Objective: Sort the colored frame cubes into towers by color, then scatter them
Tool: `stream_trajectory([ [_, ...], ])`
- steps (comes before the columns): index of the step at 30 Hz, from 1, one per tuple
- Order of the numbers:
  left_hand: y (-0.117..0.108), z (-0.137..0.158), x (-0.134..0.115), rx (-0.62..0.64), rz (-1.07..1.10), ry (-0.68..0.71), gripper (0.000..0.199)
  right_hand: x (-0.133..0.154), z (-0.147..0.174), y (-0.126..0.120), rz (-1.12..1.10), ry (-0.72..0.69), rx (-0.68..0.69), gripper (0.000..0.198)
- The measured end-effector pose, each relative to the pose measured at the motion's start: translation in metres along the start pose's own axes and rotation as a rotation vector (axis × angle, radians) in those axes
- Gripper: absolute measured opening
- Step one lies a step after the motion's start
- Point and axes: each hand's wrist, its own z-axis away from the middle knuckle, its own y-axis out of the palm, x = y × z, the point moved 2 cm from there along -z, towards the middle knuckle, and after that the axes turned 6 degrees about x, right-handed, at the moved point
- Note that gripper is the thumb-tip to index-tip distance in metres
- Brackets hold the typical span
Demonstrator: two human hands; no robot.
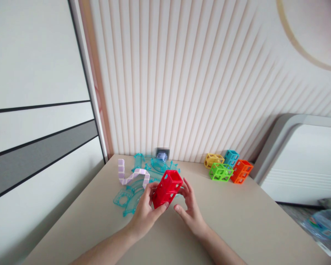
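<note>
A red open-frame toy block (167, 188), longer than wide and tilted, is held above the table by my left hand (147, 210). The left thumb lies along its lower edge and the fingers go behind it. My right hand (191, 210) is just to the right of the block, with thumb and fingers apart; whether a fingertip touches the block's far side is hidden. Behind the hands, clear teal plastic track pieces (128, 197) lie spread on the table. A lilac and white segmented snake puzzle (132, 176) lies bent among them at the left.
At the table's back right stand yellow (213, 160), blue (231, 159), green (221, 172) and orange (242, 171) frame blocks. A small pixelated object (162, 154) is by the ribbed wall (160, 92). White cabinet panels (38, 66) border the left, a grey-white headboard (306, 158) the right.
</note>
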Motion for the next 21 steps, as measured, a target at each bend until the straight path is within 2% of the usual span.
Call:
stream_trajectory([
  [3,0.004,-0.001,0.003,-0.056,0.113,0.026,0.049,0.001,0.002,0.006,0.199,-0.051,0.185,0.075],
  [6,0.008,-0.003,0.005,-0.024,0.291,0.03,0.048,0.002,0.001,0.01,0.34,-0.075,0.264,0.076],
  [9,0.011,-0.004,0.006,0.032,0.38,0.024,0.047,0.003,0.0,0.012,0.403,-0.074,0.254,0.073],
  [14,0.011,-0.004,0.003,0.074,0.411,-0.001,0.047,0.002,0.0,0.011,0.423,-0.065,0.247,0.068],
  [17,0.01,-0.004,0.006,0.077,0.384,-0.013,0.05,0.003,-0.001,0.011,0.425,-0.092,0.255,0.064],
  [21,0.009,-0.005,0.016,0.036,0.282,-0.006,0.051,0.005,-0.003,0.014,0.569,-0.1,0.189,0.071],
])
